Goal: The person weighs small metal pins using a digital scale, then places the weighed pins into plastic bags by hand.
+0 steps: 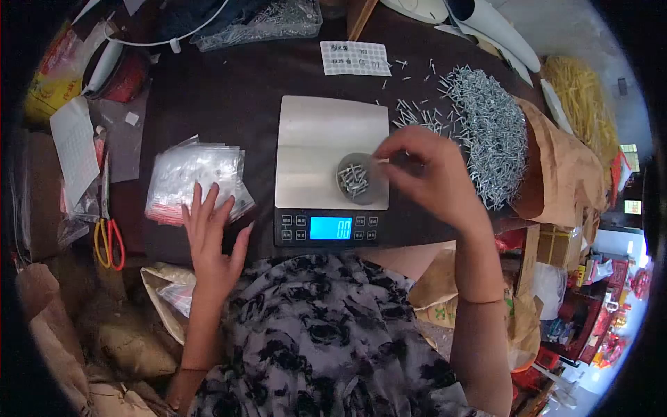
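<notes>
A small clear cup [357,194] with several short silver screws [353,179] inside is over the plate of a digital scale [306,149]. The thumb and forefinger of my right hand [431,174] pinch at the cup's right rim. Lit blue, the scale display [330,228] shows zeros. To the left, my left hand [214,233] has its fingers spread, the fingertips resting on a stack of clear zip bags [198,170] with red edges.
A large heap of screws [486,132] lies right of the scale, spilling from a brown paper bag [563,163]. Behind the scale is a sheet of round labels [356,58]. A clear tray [260,28] of screws stands at the back. Scissors [108,236] are at the left.
</notes>
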`<act>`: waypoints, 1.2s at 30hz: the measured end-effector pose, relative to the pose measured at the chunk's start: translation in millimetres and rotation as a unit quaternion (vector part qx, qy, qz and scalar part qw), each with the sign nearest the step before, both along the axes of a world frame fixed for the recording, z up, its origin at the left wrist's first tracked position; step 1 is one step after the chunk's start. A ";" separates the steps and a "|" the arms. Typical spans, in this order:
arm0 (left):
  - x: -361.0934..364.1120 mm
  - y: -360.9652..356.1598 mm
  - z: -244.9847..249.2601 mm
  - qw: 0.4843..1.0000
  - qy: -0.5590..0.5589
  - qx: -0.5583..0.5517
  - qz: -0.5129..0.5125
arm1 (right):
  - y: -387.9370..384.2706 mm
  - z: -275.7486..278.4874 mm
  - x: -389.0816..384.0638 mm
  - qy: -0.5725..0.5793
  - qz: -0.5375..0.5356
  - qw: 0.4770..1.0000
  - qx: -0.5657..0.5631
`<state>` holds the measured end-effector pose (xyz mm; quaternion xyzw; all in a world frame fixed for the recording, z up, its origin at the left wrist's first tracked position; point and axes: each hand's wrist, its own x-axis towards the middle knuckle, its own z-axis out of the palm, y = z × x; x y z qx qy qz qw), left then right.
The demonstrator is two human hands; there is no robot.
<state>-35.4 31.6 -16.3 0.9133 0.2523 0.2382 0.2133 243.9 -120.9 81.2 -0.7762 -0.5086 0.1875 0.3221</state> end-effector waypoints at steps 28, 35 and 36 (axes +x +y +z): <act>16.4 -6.7 29.2 0.991 -0.130 -0.025 0.027 | -41.6 -25.7 -8.5 0.044 -0.028 0.998 0.043; 10.1 -26.2 37.6 0.968 -0.130 -0.205 -0.067 | -25.3 -21.4 -25.9 0.104 0.047 0.991 0.064; 7.8 -30.4 39.5 0.957 -0.127 -0.237 -0.113 | -24.2 -24.3 -30.0 0.127 0.087 0.984 0.090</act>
